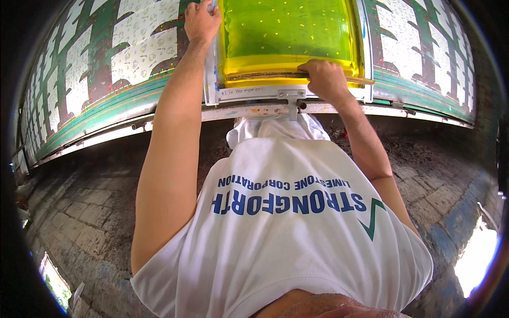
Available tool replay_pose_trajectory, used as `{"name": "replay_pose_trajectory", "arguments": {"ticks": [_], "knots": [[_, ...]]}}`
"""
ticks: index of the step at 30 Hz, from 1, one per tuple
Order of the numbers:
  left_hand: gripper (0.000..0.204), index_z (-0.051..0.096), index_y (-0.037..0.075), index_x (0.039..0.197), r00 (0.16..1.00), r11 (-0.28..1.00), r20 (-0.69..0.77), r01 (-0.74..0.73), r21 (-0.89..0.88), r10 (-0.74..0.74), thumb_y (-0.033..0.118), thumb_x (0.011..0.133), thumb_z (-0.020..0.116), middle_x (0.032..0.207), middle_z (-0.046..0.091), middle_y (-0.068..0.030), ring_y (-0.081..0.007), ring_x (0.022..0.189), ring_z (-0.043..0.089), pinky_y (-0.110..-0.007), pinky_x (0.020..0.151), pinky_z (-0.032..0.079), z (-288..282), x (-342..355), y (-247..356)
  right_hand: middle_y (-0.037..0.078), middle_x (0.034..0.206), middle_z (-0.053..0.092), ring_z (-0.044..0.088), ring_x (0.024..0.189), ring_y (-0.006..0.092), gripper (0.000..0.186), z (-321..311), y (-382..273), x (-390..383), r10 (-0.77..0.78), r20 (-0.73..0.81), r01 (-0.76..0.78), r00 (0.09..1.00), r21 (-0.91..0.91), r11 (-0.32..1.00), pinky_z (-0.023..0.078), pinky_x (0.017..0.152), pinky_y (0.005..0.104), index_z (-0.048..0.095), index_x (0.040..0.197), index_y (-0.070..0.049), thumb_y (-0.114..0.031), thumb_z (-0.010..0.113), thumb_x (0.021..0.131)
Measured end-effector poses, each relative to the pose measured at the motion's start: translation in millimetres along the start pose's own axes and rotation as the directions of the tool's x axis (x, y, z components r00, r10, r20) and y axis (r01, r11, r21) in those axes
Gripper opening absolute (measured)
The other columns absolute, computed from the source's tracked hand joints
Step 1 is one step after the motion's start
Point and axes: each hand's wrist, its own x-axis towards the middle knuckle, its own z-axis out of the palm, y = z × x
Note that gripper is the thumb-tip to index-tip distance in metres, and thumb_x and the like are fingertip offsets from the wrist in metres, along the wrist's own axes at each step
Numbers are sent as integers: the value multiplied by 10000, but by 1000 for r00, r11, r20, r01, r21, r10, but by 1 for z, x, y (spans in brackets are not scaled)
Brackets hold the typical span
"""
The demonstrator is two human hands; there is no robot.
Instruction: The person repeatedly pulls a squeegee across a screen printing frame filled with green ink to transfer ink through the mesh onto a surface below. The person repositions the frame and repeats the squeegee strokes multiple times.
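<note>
In front of me lies a screen-printing frame (365, 47) with pale metal sides and a yellow-green mesh (286, 29). My left hand (202, 24) is closed on the frame's left side, toward the far end. Across the near end of the mesh rests a long, thin squeegee (254, 76), its right end reaching over the frame's side. My right hand (327, 79) grips it right of its middle, fingers curled over it. The blade's lower edge is hidden from this view.
A long green printing table (122, 91) runs left and right, bearing several white fabric pieces (146, 45) with small prints. A metal bracket (292, 100) and a rail (222, 113) edge its near side. I stand on a brick floor (79, 228).
</note>
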Motion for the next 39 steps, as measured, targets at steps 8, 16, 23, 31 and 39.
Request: {"name": "replay_pose_trajectory", "arguments": {"ticks": [8, 16, 23, 31, 39], "knots": [[362, 721, 225, 1262, 993, 994, 48, 107, -6, -107, 393, 942, 706, 1216, 633, -113, -358, 1176, 620, -491, 995, 539, -17, 4, 16, 156, 1257, 682, 649, 1221, 352, 548, 13, 14, -42, -291, -81, 299, 953, 111, 948, 526, 1065, 466, 647, 1347, -49, -63, 733, 807], [292, 753, 178, 1177, 1000, 1000, -5, 26, 1, -26, 301, 913, 755, 1133, 658, -124, -371, 1092, 652, -471, 951, 553, -25, 8, 22, 143, 1187, 745, 701, 1125, 332, 319, -7, 104, -67, -253, -329, 365, 910, 345, 865, 562, 1006, 460, 772, 1175, -101, -190, 786, 869], [309, 738, 105, 1167, 999, 999, 0, 38, 12, -38, 264, 904, 768, 1116, 669, -131, -370, 1072, 656, -467, 958, 545, -26, 8, 25, 141, 750, 734, 717, 685, 347, 389, -18, 221, -74, 363, -220, -289, 905, 309, 906, 569, 649, 458, 768, 839, -29, -399, 784, 957], [318, 737, 98, 1204, 999, 998, 24, 48, 27, -49, 245, 925, 776, 1154, 669, -139, -353, 1099, 660, -453, 975, 542, -27, 9, 24, 214, 1218, 740, 757, 1019, 333, 531, 9, 249, -44, 438, -238, -288, 867, 478, 829, 595, 849, 426, 696, 1313, -1, -378, 782, 949], [323, 741, 92, 1189, 999, 999, 15, 40, -4, -40, 261, 918, 792, 1131, 664, -137, -356, 1087, 656, -456, 966, 542, -30, 6, 25, 166, 1051, 654, 668, 927, 386, 464, 24, 223, -7, 454, -395, -288, 799, 411, 865, 541, 793, 513, 653, 969, -19, -397, 878, 823]]}}
